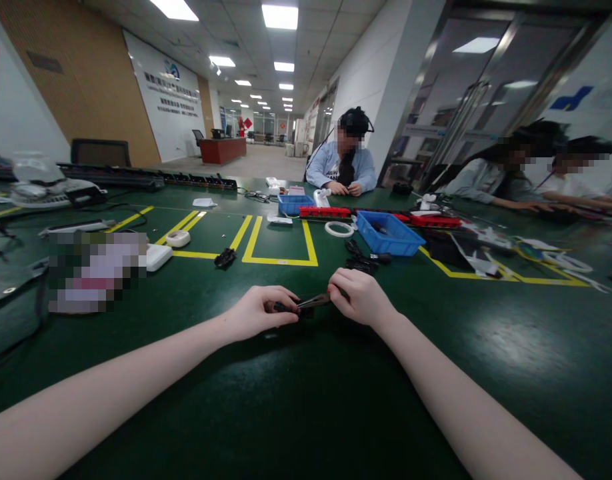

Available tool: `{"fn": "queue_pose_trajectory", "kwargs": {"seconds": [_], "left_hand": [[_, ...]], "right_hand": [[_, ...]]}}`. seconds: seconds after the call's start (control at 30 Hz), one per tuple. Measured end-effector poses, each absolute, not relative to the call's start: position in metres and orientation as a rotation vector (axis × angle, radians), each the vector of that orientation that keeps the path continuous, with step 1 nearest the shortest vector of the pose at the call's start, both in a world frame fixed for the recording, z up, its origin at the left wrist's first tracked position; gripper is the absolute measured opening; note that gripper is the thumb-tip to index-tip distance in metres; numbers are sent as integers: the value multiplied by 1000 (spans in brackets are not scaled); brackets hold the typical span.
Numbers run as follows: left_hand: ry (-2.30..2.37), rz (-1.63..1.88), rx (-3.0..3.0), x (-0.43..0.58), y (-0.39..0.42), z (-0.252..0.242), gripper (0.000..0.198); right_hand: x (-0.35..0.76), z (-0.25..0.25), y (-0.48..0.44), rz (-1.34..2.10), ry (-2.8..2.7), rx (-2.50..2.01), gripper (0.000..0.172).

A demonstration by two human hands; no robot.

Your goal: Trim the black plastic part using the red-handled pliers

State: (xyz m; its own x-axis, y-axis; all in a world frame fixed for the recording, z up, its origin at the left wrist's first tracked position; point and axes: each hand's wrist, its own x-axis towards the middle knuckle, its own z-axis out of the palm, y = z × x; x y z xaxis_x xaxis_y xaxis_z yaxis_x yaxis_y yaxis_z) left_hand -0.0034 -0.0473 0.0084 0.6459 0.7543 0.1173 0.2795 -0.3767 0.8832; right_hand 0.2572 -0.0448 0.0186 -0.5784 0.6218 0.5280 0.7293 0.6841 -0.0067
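Head view: the left hand is nearly closed, thumb and fingertips pinching a small black piece low over the dark green surface, while the right hand has its fingers curled round a pointed metal tool, tweezers or fine pliers, whose tips reach to the black piece between the two hands. Whether the tips grip it or only touch it is too small to tell. As I judge it, the tips could skid off if they bear on the piece at a slant, and a skid toward the left fingertips could prick them. The piece could also twist or drop, since the pinch covers little of it, and black on dark green would be hard to find again. Beyond the hands, the larger blue bin holds dark items, heaped low and too shadowed to name; the smaller blue bin stands farther off, its contents not readable from this angle. A black bundle lies outside the larger bin, just beside its near left corner, close enough to the right hand that a wide elbow or wrist swing might knock it.
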Motion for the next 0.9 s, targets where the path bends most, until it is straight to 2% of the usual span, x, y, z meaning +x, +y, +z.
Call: {"fn": "queue_pose_trajectory", "kwargs": {"seconds": [0.9], "left_hand": [[833, 684, 1917, -2, -48, 7, 19]], "right_hand": [[253, 20, -47, -241, -2406, -1040, 24]]}}
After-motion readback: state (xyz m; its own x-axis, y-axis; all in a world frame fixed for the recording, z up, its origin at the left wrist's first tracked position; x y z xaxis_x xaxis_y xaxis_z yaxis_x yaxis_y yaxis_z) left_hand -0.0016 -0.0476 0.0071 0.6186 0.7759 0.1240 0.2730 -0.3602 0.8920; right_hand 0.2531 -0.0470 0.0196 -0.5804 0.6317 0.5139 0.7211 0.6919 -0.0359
